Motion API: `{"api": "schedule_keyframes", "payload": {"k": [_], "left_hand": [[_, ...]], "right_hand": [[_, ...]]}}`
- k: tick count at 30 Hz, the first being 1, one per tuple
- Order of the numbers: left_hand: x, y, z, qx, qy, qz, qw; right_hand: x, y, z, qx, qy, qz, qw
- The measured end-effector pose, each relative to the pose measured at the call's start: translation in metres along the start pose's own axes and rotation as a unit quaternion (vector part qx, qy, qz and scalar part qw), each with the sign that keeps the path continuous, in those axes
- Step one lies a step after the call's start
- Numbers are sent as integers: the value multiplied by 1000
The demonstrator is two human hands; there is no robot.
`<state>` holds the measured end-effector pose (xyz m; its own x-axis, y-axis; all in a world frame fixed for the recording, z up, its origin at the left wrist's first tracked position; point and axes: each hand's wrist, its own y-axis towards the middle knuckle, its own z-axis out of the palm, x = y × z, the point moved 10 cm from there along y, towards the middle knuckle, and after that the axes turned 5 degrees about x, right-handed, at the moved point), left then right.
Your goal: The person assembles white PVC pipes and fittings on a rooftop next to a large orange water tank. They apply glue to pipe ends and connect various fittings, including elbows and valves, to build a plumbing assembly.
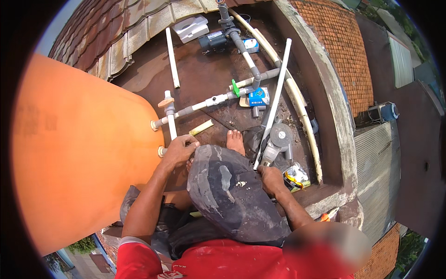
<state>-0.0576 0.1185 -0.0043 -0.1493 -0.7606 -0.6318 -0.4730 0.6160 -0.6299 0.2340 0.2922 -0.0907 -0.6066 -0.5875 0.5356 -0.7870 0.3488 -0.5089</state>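
Note:
My left hand (180, 149) is closed beside my raised knee, near the lower end of a short upright white pipe (172, 126). Anything in its fingers is hidden. My right hand (272, 179) is also closed, right at the lower end of a grey angle grinder (271, 151), whose round disc (281, 134) faces up. What those fingers grip is too small to make out. A long white pipe (278, 88) leans past the grinder, its lower end near my right hand. Above the short upright pipe sits a valve with an orange handle (166, 102).
A large orange tank (83, 149) fills the left. Joined pipes with a green-handled valve (236, 89) run to a dark pump (213, 42). A cut pipe piece (201, 128) lies by my bare foot (235, 142). A low wall (341, 107) bounds the right side.

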Motion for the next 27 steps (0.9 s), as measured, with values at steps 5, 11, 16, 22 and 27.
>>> {"api": "schedule_keyframes", "payload": {"k": [5,11,16,22,27], "left_hand": [[19,-38,18,-31,-124,85,988],[34,-64,13,-71,-140,44,987],[52,-51,2,-133,-132,-6,982],[-2,56,-9,-185,-52,103,976],[-56,219,-21,-242,105,135,955]], "right_hand": [[2,4,-28,-69,52,-35,996],[28,69,-83,-140,92,-83,982],[39,134,-109,-180,105,-84,974],[29,203,-98,-142,101,-37,984],[14,256,-117,-182,167,-19,969]]}}
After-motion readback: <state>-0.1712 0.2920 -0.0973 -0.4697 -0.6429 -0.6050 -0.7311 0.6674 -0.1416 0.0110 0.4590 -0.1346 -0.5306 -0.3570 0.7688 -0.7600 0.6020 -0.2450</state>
